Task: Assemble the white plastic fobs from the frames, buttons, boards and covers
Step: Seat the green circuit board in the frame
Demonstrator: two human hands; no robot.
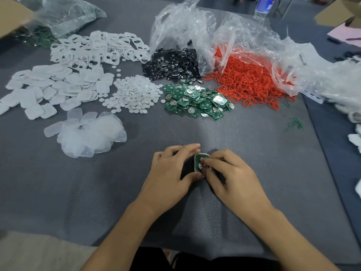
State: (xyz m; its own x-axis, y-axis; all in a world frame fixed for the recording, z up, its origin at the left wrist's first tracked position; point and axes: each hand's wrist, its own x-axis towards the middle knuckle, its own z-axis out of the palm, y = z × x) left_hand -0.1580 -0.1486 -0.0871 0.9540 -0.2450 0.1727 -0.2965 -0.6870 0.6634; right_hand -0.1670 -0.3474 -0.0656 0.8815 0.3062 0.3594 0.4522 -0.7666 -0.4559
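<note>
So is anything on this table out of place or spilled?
Mostly it is sorted piles. A few stray bits stand out: small green scraps lie scattered on the grey mat to the right, away from the green boards, and some white round buttons have strayed from their pile. Nothing looks damaged.

A grey felt-covered table (pixel 214 133) fills the room; beyond its far edge stands a water bottle (pixel 263 6), with cardboard boxes (pixel 340 12) at both far corners.

Boards (pixel 197 101) btwn buttons (pixel 134 93) left, rings (pixel 252 81) right.
</note>
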